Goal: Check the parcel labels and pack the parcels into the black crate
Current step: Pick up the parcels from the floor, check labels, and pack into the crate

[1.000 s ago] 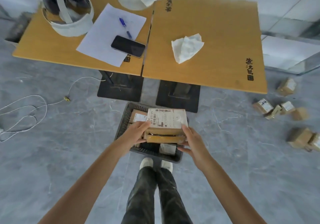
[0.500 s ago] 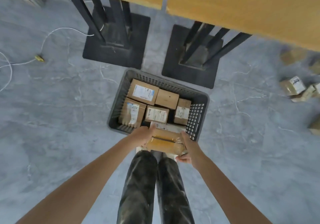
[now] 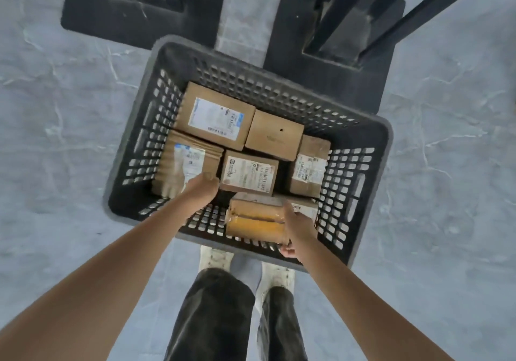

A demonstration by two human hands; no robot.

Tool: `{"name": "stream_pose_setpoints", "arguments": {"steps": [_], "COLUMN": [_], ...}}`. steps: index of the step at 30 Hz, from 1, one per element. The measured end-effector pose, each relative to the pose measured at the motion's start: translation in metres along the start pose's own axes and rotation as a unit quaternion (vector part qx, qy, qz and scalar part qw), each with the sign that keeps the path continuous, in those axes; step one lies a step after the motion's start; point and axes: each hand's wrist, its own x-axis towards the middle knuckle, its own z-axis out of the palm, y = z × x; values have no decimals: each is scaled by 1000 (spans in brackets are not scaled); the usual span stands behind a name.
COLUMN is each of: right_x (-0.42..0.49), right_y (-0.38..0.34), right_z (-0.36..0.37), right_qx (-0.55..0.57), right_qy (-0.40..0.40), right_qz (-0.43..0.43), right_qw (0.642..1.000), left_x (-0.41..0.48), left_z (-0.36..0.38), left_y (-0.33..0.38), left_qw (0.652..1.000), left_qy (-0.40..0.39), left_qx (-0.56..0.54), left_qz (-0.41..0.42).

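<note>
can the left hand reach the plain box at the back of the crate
Probably yes: the left hand hovers inside the open crate, and nothing covers the plain box.

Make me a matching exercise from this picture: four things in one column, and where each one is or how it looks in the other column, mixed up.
Things:
1. taped parcel
2. plain box
3. large labelled parcel
4. white shoes

Places or states:
A. no label showing on top
B. back left corner of the black crate
C. on the floor, outside the crate
D. gripped by the right hand

Pairs: 1-D, 2-A, 3-B, 4-C
</note>
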Motion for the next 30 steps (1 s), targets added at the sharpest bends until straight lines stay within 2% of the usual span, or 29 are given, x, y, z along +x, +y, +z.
{"name": "stream_pose_setpoints", "arguments": {"steps": [4, 7, 10, 15, 19, 21, 26, 30], "right_x": [23, 37, 44, 45, 37, 37, 39, 35], "right_y": [18, 20, 17, 9, 6, 3, -15, -2], "right_z": [1, -4, -8, -3, 22, 37, 48, 48], "right_qx": [59, 90, 93, 82, 54, 30, 12, -47], "right_qy": [-33, -59, -89, -97, -79, -54, -22, -9], "right_qz": [63, 104, 124, 111, 52, 20, 70, 0], "right_qw": [996, 989, 984, 986, 994, 998, 997, 999], "left_x": [35, 50, 56, 56, 56, 57, 48, 43], "left_z": [37, 58, 62, 39, 28, 22, 22, 36], "left_y": [9, 10, 6, -5, -2, 0, 5, 3], "left_qw": [999, 997, 995, 995, 984, 983, 984, 981], "left_qy": [-28, 3, 24, 4, -66, -85, -126, -106], "left_qx": [-15, -70, -93, -96, -163, -163, -126, -163], "left_qz": [19, -18, 5, 41, -19, -27, 19, 21]}}
